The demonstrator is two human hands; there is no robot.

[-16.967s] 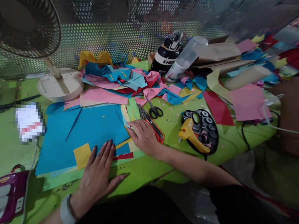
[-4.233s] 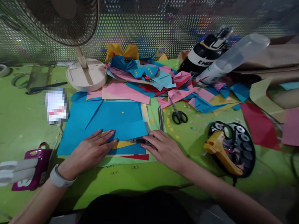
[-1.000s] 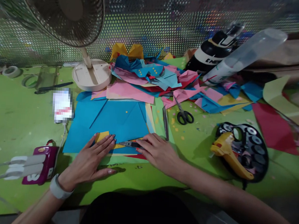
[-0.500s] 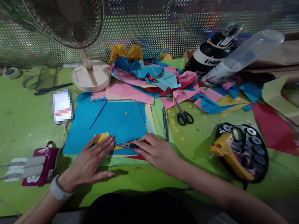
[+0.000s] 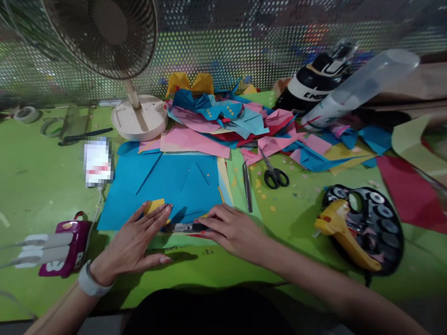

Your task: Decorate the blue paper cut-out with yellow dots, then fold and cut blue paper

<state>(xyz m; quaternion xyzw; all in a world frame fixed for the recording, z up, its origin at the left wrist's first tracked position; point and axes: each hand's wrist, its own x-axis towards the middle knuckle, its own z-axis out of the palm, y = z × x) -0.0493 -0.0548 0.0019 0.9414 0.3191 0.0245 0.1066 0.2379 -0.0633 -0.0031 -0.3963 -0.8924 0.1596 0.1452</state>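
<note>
**Knife drawn back toward the near edge of the blue sheet**

Since a second ago the right hand [image 5: 235,231] has slid the knife [image 5: 185,227] closer to the body, and the blue paper [image 5: 170,184] now lifts slightly at its near edge by the blade. That hand lies low over the knife, fingers curled around its handle end and closed on it. The left hand [image 5: 139,243] is flat and spread, fingertips pressing the yellow square [image 5: 153,205] and the blue sheet beside it; it grips nothing.

All this sits on a green table [image 5: 28,182] littered with coloured paper scraps [image 5: 226,122], backed by a perforated metal screen [image 5: 230,43]. A fan [image 5: 103,26] stands at the far left, scissors [image 5: 273,172] lie beyond the right hand, and a glue gun [image 5: 342,233] rests on a black tray to the right. A purple power strip [image 5: 64,246] lies near the left wrist.

The knife lies nearly flat, its long axis running left to right along the sheet's near edge, tip pointing left toward the left hand's fingers.
</note>
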